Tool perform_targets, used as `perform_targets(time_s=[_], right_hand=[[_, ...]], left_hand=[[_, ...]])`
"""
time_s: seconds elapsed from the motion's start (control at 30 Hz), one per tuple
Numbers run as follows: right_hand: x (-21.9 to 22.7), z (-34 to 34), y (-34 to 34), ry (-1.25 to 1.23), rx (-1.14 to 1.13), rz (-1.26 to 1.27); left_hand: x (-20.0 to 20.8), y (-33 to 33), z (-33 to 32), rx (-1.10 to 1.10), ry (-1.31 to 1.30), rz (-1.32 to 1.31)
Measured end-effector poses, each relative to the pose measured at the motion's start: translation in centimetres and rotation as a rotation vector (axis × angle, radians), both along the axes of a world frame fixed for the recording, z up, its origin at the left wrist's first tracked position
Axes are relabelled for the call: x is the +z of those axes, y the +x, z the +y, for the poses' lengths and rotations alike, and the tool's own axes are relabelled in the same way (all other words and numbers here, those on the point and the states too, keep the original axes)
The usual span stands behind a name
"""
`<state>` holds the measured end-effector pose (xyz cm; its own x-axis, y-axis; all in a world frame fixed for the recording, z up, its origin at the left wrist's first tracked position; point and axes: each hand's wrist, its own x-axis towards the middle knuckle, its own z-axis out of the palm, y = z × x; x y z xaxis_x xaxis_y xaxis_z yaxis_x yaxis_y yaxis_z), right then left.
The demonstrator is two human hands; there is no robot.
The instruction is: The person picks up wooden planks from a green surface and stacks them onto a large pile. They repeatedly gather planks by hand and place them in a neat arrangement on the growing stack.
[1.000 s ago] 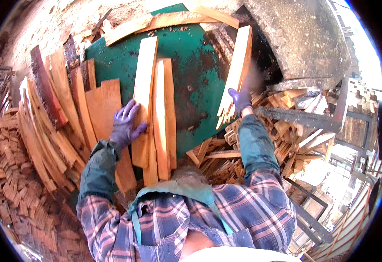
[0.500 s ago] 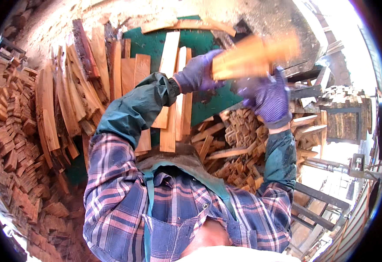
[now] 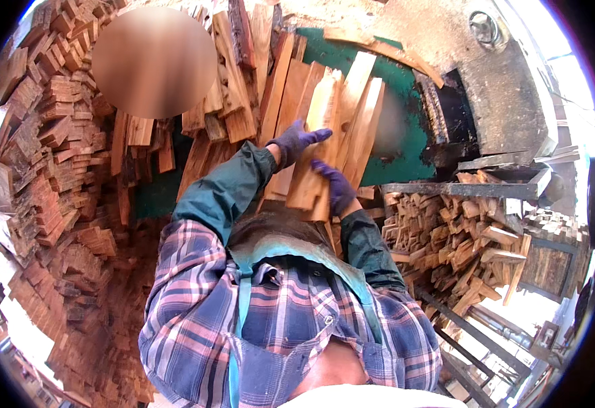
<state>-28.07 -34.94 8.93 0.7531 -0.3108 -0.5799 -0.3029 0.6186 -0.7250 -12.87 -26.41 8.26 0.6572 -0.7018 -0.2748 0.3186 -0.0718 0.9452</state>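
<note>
Bright daylight, glare blown out at right rim; strong fisheye bending at edges; two blurred patches.

A wood workshop: stacked offcuts, green saw table.

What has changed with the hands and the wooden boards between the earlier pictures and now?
The right hand, which held a board far out to the right, carried it inward. The left hand left the boards lying on the green table. Both hands now hold one plank together over it. The offcut piles stayed in place.
</note>
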Motion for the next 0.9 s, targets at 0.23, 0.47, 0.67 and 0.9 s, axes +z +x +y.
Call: perform_targets(time_s=[0.23, 0.47, 0.67, 0.9], right_hand=[[1.3, 0.0, -2.2, 0.173, 0.113, 0.026], [2.3, 0.4, -5.2, -0.231, 0.039, -0.081], [1.7, 1.2, -13.3, -0.162, -0.384, -0.165], [-7.5, 1.1, -26.7, 0.211, -0.828, 0.101]], left_hand=[[-3.2, -2.2, 1.5, 0.094, 0.042, -0.12], [-0.5, -4.9, -1.1, -0.026, -0.116, 0.369], [3.7, -10.3, -6.0, -0.496, -0.101, 0.178], [-0.7, -13.8, -6.1, -0.601, 0.05, 0.026]])
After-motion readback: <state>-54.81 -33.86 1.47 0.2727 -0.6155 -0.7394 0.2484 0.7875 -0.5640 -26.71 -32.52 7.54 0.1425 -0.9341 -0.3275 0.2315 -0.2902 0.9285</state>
